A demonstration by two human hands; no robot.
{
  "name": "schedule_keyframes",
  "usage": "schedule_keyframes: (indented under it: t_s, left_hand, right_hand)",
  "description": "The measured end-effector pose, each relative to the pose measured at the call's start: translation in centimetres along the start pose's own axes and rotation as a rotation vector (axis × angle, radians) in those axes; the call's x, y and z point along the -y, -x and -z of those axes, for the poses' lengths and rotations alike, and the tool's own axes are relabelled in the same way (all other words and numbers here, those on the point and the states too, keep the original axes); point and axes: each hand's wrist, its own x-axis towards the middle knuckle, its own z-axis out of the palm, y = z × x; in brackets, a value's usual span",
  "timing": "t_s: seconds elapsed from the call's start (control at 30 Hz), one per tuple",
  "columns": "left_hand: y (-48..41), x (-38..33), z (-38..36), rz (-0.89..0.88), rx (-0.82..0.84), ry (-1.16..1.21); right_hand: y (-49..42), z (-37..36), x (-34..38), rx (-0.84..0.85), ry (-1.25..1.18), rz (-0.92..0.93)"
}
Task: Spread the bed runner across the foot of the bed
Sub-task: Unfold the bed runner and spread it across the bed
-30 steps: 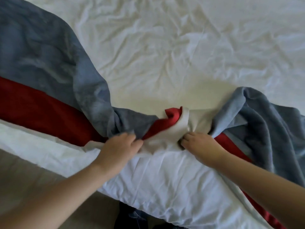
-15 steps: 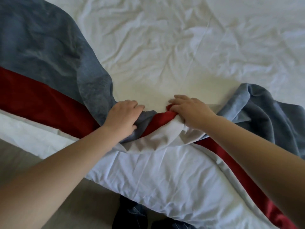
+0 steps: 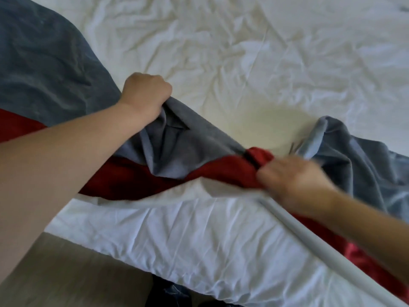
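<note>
Runner lies w/ long axis L–R across foot of bed, twisted mid-span. L hand fists grey far edge; R hand, blurred, grips red bunch at the twist.

Bed runner across the near part of the bed

The bed runner is laid from left to right over the bed and is bunched in the middle. Its far edge is gripped left of centre by the left hand. The bunch is held to the right by the right hand.
</note>
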Motion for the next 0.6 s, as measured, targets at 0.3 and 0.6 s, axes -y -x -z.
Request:
schedule_keyframes:
  t_s: [0.3,0.6]
  left_hand:
    - [0.7,-4.6,-1.2,-0.077,0.013,-0.002]
    - [4.7,-14.1,-1.6,-0.537,0.041,0.423]
  right_hand:
    - [2.9,-6.3,10.0,0.594,-0.349,-0.036]
    - [2.5,-3.7,-1.1,0.267,-0.122,-0.335]
